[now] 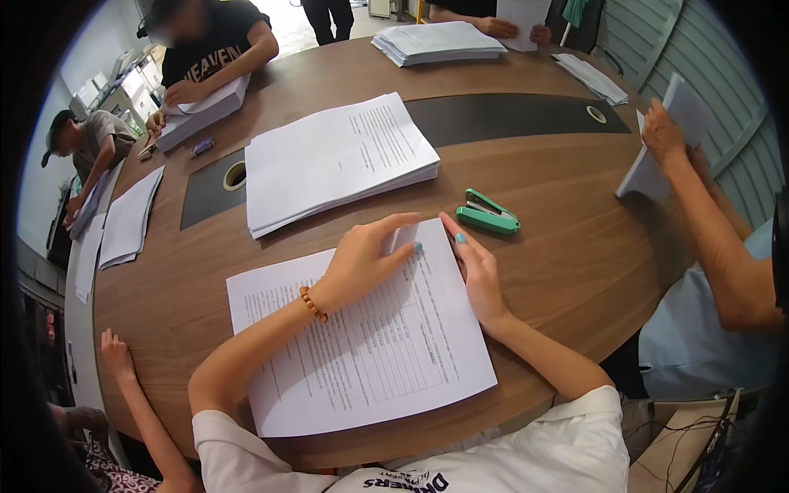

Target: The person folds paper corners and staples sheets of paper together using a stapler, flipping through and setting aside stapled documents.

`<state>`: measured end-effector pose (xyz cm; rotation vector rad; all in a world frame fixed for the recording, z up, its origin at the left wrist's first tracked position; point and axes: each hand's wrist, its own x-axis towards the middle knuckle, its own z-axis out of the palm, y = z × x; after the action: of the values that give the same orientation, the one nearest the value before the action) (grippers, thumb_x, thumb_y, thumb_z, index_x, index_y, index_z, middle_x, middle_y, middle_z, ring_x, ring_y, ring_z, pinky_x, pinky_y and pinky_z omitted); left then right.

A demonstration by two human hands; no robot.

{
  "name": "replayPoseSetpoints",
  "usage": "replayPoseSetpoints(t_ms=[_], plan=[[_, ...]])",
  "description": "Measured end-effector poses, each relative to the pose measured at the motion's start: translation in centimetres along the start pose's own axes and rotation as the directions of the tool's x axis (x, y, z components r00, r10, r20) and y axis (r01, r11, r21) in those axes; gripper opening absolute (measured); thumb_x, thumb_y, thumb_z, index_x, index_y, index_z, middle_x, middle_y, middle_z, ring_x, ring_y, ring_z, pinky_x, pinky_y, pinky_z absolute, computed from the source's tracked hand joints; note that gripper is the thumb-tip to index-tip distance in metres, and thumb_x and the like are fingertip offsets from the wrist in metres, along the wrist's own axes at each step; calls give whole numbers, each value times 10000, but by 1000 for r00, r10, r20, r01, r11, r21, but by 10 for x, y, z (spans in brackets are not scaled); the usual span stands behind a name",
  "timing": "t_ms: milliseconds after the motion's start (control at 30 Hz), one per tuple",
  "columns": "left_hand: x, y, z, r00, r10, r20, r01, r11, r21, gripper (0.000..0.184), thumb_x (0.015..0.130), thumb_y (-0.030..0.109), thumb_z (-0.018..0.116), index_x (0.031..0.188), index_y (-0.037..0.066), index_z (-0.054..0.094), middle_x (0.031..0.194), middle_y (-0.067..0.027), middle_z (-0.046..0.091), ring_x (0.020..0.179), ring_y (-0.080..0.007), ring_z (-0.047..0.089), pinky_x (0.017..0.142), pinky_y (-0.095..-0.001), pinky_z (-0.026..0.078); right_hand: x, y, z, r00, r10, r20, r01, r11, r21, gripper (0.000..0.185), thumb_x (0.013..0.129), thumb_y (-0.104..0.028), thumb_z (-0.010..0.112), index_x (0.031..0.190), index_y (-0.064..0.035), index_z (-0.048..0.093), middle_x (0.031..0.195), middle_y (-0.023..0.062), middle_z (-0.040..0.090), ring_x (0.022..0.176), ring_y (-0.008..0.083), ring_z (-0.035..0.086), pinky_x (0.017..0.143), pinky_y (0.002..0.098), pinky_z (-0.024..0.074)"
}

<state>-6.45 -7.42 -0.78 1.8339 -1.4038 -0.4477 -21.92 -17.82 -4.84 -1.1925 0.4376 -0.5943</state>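
A printed sheet or thin set of sheets (370,329) lies on the table in front of me. My left hand (362,259), with a beaded bracelet at the wrist, reaches across it to its far right corner, thumb and forefinger apart. Along the sheet's right edge rests my right hand (478,275), fingers stretched toward the same corner. Neither hand visibly holds anything. A green stapler (488,214) sits just beyond my right hand. Behind the sheet is a thick stack of printed paper (337,160).
Around the wooden table (575,271), several people handle papers. One at the right holds sheets (670,140) upright. More paper piles (440,41) lie at the far side and left (131,218). Another person's hand (117,355) rests near the left edge.
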Motion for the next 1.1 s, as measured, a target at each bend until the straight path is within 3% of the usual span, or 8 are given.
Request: replayPoseSetpoints(t_ms=[133, 300, 367, 567, 633, 867, 1000, 1100], plan=[[1, -7, 3, 998, 66, -17, -66, 997, -43, 348, 805, 174, 627, 1129, 52, 595, 740, -149, 635, 557, -233, 566, 562, -339, 454, 3, -4, 3, 999, 15, -46, -9, 992, 123, 427, 965, -148, 343, 1357, 15, 394, 1213, 91, 542, 955, 53, 502, 831, 193, 396], [2, 3, -5, 1000, 0, 30, 1, 999, -40, 348, 805, 166, 627, 1129, 39, 598, 738, -147, 636, 544, -207, 551, 551, -322, 452, -1, -4, 1, 999, 52, -13, -52, 998, 19, 421, 965, -152, 353, 1347, 15, 409, 1126, 68, 587, 869, 41, 509, 770, 177, 407], [3, 10, -9, 988, -97, 117, 97, 995, 7, 376, 819, 143, 626, 1174, 24, 591, 905, -164, 670, 672, -153, 625, 626, -265, 487, -2, -6, 2, 999, 46, -14, -46, 999, -14, 420, 965, -152, 357, 1346, 15, 410, 1096, 58, 599, 843, 36, 509, 751, 173, 409], [0, 1, -2, 1000, 4, 15, -3, 998, -55, 377, 799, 155, 639, 1151, 22, 607, 912, -181, 669, 592, -203, 575, 592, -313, 477, -4, -6, 4, 1000, -8, 2, 8, 999, -44, 434, 962, -148, 364, 1343, 57, 382, 1312, 135, 486, 1110, 103, 483, 928, 214, 369], [0, 6, -5, 999, -18, 33, 19, 999, -46, 381, 800, 153, 639, 1156, 22, 604, 929, -183, 668, 597, -205, 579, 597, -313, 479, -4, -7, 4, 1000, 3, 20, -2, 1000, -30, 441, 961, -149, 363, 1332, 89, 371, 1407, 171, 375, 1272, 155, 369, 1032, 247, 290], [1, 7, -6, 999, -15, 46, 16, 1000, -16, 386, 799, 151, 637, 1159, 17, 599, 931, -181, 668, 596, -201, 583, 597, -309, 479, 1, -1, -3, 999, -36, 35, 41, 986, -162, 443, 958, -134, 354, 1339, 93, 354, 1400, 182, 380, 1278, 192, 378, 1043, 259, 287], [0, 3, -5, 999, -3, 48, 4, 1000, -18, 380, 798, 152, 637, 1150, 15, 601, 909, -176, 670, 587, -200, 583, 594, -307, 480, 2, -9, -1, 999, 38, 5, -38, 999, 20, 418, 953, -123, 349, 1313, 81, 407, 1357, 158, 440, 1216, 177, 444, 1007, 255, 335], [1, 2, -4, 999, 23, 33, -21, 999, -49, 390, 811, 127, 632, 1188, 37, 591, 875, -127, 668, 630, -99, 560, 580, -250, 451, 2, -10, 0, 998, 61, -8, -60, 995, 80, 408, 951, -120, 349, 1297, 77, 433, 1339, 142, 464, 1200, 163, 457, 998, 253, 347]])
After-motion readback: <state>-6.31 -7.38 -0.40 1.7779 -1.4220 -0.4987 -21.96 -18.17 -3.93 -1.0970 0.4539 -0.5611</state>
